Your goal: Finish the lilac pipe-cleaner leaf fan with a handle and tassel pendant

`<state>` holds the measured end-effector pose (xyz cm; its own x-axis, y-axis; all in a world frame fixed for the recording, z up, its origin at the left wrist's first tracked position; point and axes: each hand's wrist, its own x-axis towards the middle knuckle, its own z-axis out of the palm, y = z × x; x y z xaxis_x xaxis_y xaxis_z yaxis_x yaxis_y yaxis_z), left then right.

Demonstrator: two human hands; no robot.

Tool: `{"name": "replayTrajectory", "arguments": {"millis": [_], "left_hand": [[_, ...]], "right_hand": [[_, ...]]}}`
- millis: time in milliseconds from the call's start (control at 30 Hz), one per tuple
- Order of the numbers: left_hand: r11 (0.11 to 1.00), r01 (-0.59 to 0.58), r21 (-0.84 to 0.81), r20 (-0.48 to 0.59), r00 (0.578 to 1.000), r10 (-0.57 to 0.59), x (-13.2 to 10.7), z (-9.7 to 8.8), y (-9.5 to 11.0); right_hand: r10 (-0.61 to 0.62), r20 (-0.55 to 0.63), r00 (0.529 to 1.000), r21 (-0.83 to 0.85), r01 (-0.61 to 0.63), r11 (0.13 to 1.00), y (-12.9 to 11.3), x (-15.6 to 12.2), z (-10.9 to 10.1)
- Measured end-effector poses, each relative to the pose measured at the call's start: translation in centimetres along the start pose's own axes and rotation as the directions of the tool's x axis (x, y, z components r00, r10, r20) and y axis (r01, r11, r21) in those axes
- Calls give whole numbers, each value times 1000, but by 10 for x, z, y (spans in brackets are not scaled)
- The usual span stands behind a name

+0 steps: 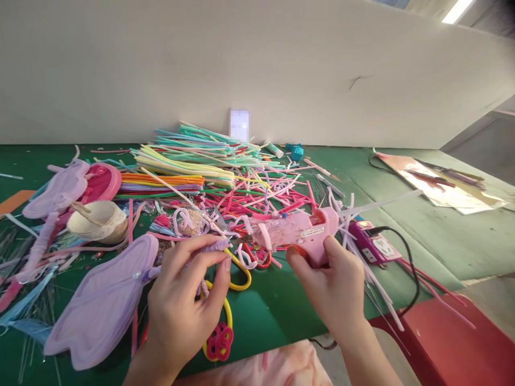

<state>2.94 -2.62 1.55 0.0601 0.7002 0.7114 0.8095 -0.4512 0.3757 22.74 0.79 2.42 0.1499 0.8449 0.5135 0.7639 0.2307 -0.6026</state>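
Note:
My right hand [336,281] is wrapped round the grip of a pink hot glue gun [298,229], whose nozzle points left. The nozzle tip meets a short lilac pipe-cleaner piece [215,246] that my left hand [187,292] pinches between thumb and fingers. That piece appears joined to a lilac wing-shaped panel [102,300] lying flat at the lower left. A clear glue stick [378,205] juts from the gun's back, and its black cord [404,252] loops to the right.
A big heap of coloured pipe cleaners [193,166] covers the green table [273,305]. A purple power strip [374,244], a second lilac wing [60,187], a pink round lid [102,182], a cream bowl [98,221], a yellow ring with a red flower [219,338] and shiny sheets [438,185] lie around.

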Motion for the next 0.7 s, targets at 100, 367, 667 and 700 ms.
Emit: {"name": "replayTrajectory", "arguments": {"millis": [100,367,667,700], "left_hand": [[1000,0,1,10,1000,0,0,1,-1],[1000,0,-3,23,1000,0,1,1,1],[1000,4,-5,34,999,-3,1,1,2],[1000,1,-6,28,1000,-1,1,2,2]], "right_hand": [[-36,-24,999,-25,35,999,0,0,-1],[-107,-62,992,-50,104,993,-1,-1,-5],[-120,-67,990,-84,115,990,3,-3,-7],[-128,-71,989,-87,122,989,3,-3,-7]]}}
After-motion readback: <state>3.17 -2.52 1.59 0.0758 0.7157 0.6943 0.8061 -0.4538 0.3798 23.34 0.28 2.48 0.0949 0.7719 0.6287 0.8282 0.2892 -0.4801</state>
